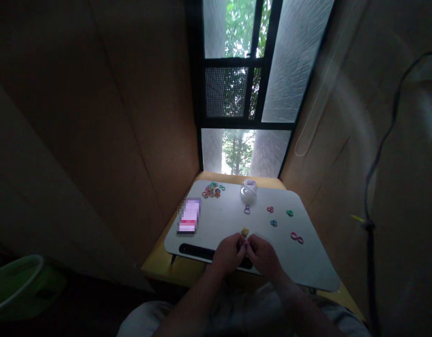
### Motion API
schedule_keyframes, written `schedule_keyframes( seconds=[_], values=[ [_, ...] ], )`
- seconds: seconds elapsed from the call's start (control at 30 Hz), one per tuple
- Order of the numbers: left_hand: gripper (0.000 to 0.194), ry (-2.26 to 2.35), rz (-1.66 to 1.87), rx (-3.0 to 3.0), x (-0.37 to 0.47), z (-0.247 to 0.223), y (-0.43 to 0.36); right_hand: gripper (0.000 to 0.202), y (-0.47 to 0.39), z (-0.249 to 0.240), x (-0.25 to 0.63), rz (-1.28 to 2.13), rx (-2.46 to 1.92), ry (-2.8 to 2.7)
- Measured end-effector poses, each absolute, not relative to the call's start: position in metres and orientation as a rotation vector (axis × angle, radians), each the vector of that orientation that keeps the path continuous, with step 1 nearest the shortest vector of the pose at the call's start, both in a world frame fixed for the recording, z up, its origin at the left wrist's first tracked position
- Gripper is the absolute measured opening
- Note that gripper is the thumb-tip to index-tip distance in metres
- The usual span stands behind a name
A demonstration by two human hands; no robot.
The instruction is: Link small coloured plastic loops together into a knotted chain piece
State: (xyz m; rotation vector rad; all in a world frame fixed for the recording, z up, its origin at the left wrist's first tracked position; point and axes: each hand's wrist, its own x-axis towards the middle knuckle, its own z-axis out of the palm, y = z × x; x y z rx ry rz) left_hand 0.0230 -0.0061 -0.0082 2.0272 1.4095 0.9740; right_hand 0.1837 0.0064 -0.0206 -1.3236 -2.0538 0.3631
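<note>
Taking the fingertips as the clock's centre, the left hand (pixel 230 252) and right hand (pixel 262 252) meet over the near edge of the white board (pixel 223 217), fingers curled inward and tips brought together; I cannot tell what, if anything, they pinch. A yellow loop (pixel 244 231) lies at 12 o'clock, just beside the fingertips. Farther along 12 come a purple loop (pixel 247 209), then a clear container (pixel 249 193) near the far edge. A red loop (pixel 270 209) sits at 1, a blue loop (pixel 273 223) and a green loop (pixel 289 213) at 2, and a pink loop (pixel 296 238) at about 3. At 11 is a pile of mixed-colour loops (pixel 212 190), well apart from the hands. A phone (pixel 189 216), its screen blurred, lies at 10, and a black slot (pixel 197 251) runs along the board's near edge towards 9
</note>
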Motion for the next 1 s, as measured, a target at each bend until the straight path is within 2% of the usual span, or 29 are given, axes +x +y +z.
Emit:
schedule_keyframes(
  seconds=[1.0],
  values=[
    [0.009,1.399,0.953,2.058,0.0246,-0.0076,-0.0069,0.014,0.0046,-0.0193,0.1866,0.364,-1.296,-2.072]
  ],
)
